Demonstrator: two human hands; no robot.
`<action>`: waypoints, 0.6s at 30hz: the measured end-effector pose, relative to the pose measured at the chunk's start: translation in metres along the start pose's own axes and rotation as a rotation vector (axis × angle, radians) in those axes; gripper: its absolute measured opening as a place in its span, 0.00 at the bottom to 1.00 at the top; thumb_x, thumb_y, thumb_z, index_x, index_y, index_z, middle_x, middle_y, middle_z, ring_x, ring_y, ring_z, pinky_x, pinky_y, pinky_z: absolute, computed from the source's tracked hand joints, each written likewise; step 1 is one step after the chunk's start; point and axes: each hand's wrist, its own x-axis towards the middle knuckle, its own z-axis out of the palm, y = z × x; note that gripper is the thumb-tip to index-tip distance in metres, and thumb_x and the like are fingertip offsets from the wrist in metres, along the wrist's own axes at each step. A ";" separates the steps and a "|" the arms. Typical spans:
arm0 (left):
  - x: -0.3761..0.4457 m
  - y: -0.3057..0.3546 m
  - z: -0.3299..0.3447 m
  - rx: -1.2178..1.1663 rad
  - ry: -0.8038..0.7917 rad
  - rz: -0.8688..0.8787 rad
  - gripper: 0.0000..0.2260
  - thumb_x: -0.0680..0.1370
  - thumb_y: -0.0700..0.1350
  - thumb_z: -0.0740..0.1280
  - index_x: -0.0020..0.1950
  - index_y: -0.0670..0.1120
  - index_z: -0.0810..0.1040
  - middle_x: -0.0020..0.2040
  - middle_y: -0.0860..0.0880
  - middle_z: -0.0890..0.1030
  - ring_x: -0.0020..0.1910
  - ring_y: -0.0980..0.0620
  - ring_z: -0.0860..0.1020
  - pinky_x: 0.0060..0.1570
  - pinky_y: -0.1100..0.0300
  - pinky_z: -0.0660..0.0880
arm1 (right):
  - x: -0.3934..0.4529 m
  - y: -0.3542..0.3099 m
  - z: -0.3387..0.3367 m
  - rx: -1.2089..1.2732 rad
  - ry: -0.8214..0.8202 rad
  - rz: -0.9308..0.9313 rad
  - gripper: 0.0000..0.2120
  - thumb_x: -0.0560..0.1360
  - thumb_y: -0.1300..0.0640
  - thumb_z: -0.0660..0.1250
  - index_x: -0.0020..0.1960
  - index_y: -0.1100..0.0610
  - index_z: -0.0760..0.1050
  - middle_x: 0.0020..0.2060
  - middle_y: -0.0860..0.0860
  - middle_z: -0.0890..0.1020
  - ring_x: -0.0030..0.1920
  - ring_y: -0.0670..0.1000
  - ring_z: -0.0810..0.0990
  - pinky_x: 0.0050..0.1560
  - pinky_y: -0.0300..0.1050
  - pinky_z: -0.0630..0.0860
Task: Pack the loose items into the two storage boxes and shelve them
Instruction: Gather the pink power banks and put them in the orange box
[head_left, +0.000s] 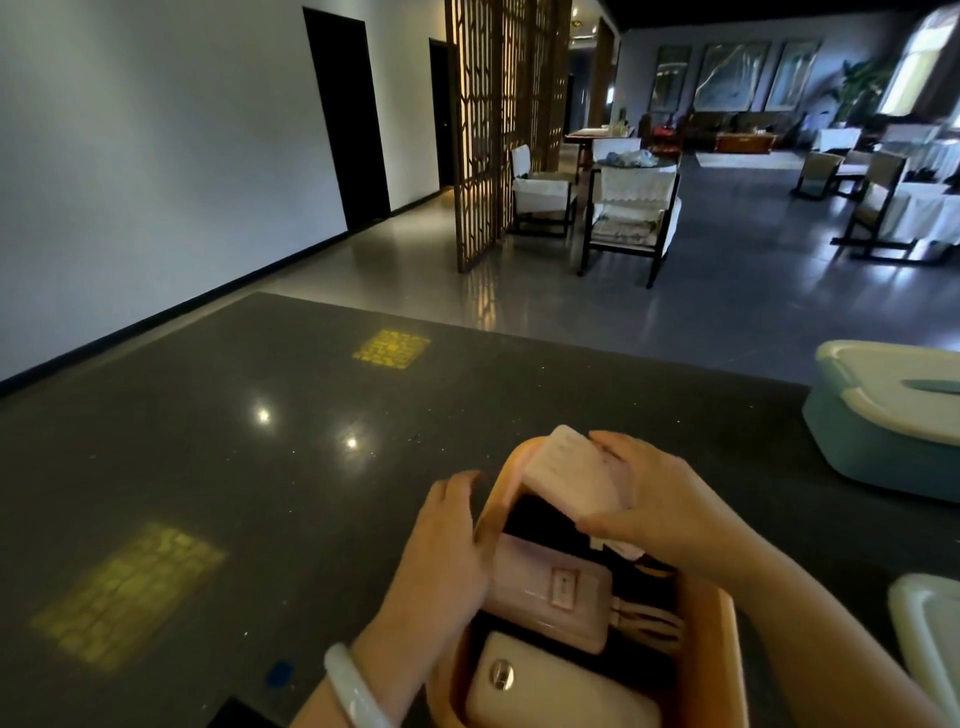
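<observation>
Dark speckled countertop (218, 441), white armchairs (631, 208)

Open box (719, 649) on counter (260, 467), between both hands. Left hand (441, 551) on its left wall; right hand (660, 499) over far end holding packet (571, 478). Two pouches (550, 597) inside, near side of the packet. Lidded box (883, 447) far right of right hand; loose lid (930, 639) right, nearer.

Surfaces: mostly smooth plastic on polished stone.
Countertop (260, 441) dark speckled stone, glossy (mirrors ceiling lights); orange box (719, 639) smooth plastic; pink power bank (550, 597) satin plastic; teal box (878, 441) matt plastic.
</observation>
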 end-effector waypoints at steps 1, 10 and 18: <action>-0.001 -0.005 0.002 0.049 -0.047 -0.038 0.24 0.80 0.56 0.61 0.75 0.55 0.60 0.72 0.55 0.66 0.68 0.57 0.68 0.65 0.60 0.66 | 0.006 0.003 -0.001 -0.002 -0.048 -0.009 0.43 0.65 0.43 0.75 0.73 0.43 0.58 0.65 0.41 0.69 0.61 0.44 0.70 0.59 0.44 0.71; -0.003 -0.016 0.015 -0.093 -0.237 -0.150 0.21 0.83 0.57 0.49 0.77 0.62 0.52 0.46 0.64 0.73 0.41 0.71 0.71 0.42 0.75 0.65 | 0.048 0.025 0.025 -0.058 -0.212 -0.100 0.35 0.66 0.46 0.75 0.69 0.40 0.63 0.59 0.39 0.69 0.58 0.43 0.68 0.55 0.40 0.66; -0.004 -0.019 0.020 -0.085 -0.189 -0.131 0.21 0.84 0.54 0.49 0.77 0.63 0.51 0.40 0.64 0.68 0.34 0.68 0.68 0.32 0.81 0.66 | 0.057 0.045 0.053 0.005 -0.230 -0.086 0.36 0.64 0.46 0.76 0.69 0.39 0.64 0.60 0.38 0.71 0.58 0.41 0.69 0.58 0.41 0.67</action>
